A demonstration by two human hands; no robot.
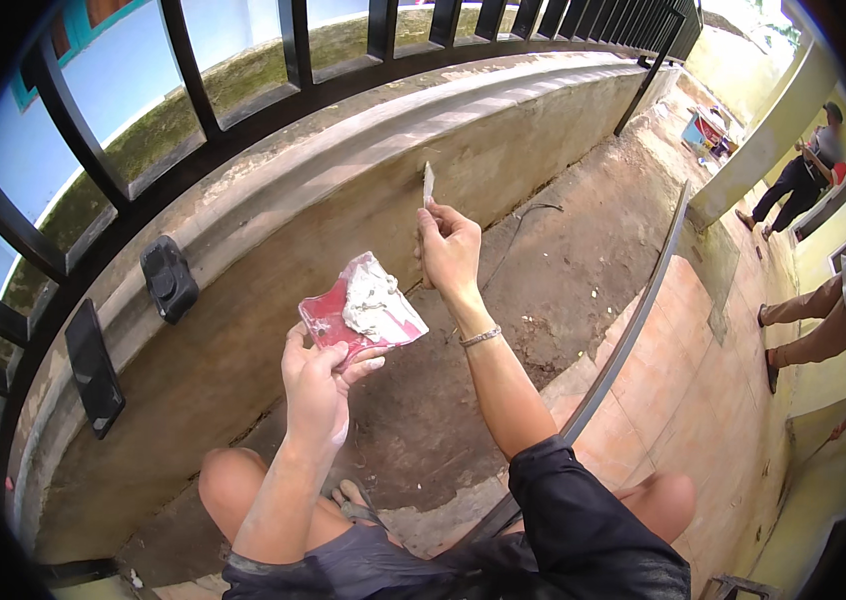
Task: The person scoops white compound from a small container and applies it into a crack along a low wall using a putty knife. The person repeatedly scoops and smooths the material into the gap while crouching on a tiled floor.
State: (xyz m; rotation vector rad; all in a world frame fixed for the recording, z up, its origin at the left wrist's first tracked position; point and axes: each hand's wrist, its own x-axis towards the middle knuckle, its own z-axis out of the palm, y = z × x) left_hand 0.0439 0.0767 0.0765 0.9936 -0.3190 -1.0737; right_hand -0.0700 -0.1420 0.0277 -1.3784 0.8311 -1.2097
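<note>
Left hand (318, 375): pinched closed on the near edge of a red plate (321, 318), thumb uppermost.
Red plate: at 1 o'clock from that hand; looks light, thin, fairly stiff; best held at its barer 7 o'clock edge.
White putty (375, 298): on the plate; probably soft, sticky.
Right hand (451, 248): closed around a scraper (429, 186).
Scraper: points toward 11 o'clock; likely light, gripped low.

no readable text, label, number or sign, none on the red plate (321, 315) in the left hand (315, 378), the colourful container (701, 133) far beyond the right hand (451, 250) too small to read
</note>
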